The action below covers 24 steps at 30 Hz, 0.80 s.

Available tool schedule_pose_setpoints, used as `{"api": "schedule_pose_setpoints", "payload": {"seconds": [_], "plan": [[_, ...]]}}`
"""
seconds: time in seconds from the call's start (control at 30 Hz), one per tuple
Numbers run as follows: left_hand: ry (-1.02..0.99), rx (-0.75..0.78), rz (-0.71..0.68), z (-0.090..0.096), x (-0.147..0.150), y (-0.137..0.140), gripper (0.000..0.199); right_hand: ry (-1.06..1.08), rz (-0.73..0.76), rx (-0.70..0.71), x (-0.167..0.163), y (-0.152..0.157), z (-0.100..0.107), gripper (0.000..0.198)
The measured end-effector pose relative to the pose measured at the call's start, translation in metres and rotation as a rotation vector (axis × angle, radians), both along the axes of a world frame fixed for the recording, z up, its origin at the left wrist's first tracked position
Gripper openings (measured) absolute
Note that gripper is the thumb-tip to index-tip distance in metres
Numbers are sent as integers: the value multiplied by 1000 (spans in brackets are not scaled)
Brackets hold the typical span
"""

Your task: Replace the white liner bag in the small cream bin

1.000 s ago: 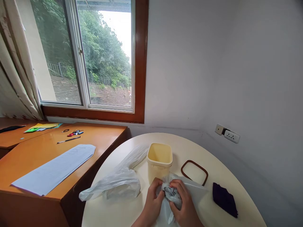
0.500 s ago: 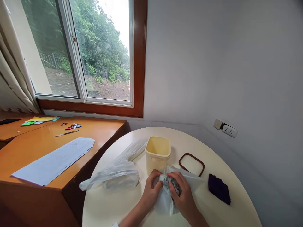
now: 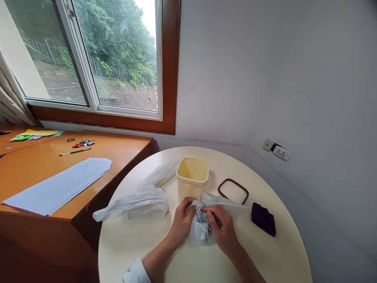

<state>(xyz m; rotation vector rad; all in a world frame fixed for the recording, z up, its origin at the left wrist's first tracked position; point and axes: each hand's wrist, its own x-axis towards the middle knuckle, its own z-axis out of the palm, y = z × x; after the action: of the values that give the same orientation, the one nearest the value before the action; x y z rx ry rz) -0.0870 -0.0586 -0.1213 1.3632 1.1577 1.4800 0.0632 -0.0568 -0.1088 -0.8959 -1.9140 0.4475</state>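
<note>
My left hand (image 3: 183, 221) is closed on the left side of a crumpled, whitish translucent plastic bag (image 3: 202, 231). My right hand (image 3: 223, 228) pinches the bunched plastic from the right, its thumb and forefinger close together. The bag is gathered into a twisted bundle between both hands, and a loose flap spreads out behind the right hand. Whether anything lies inside the folds, I cannot tell. Just beyond my fingers stands a pale yellow bin (image 3: 193, 177), upright with its top uncovered. A second plastic bag (image 3: 144, 202) lies spread out to the left of it.
On the round cream table (image 3: 132, 251) lie a brown rounded frame (image 3: 234, 181) and a folded dark purple cloth (image 3: 263, 219), both to the right. The orange desk (image 3: 118, 143) at left holds papers (image 3: 61, 184), a pen (image 3: 75, 152) and keys (image 3: 85, 144).
The scene sits higher in view as the camera tilts. My right fingers have shifted from around the bundle to a pinch at its top, and the greyish bunched plastic shows more loosely crumpled.
</note>
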Motion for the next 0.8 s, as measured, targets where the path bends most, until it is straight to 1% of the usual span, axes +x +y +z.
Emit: {"api": "schedule_pose_setpoints", "payload": {"seconds": [0.17,0.27,0.4,0.5,0.57,0.7,0.8], "plan": [[-21,-9,-15,0,2,-1,16,-6,-23,-43,-1,2,-1,16],[-9,-4,-14,0,2,-2,19,-17,-22,-72,1,0,0,20],[-22,-13,-21,-3,2,-1,22,-25,55,-75,4,-6,6,30],[-73,-34,-16,-7,1,2,25,-62,143,-28,5,-9,11,38],[-103,-50,-19,-8,0,3,25,-86,165,4,3,-9,12,38],[-103,-58,-32,-6,-1,3,19,-92,96,42,-1,-5,8,26],[-84,-50,-61,-1,0,-1,14,-53,27,63,-2,-2,1,23]]}}
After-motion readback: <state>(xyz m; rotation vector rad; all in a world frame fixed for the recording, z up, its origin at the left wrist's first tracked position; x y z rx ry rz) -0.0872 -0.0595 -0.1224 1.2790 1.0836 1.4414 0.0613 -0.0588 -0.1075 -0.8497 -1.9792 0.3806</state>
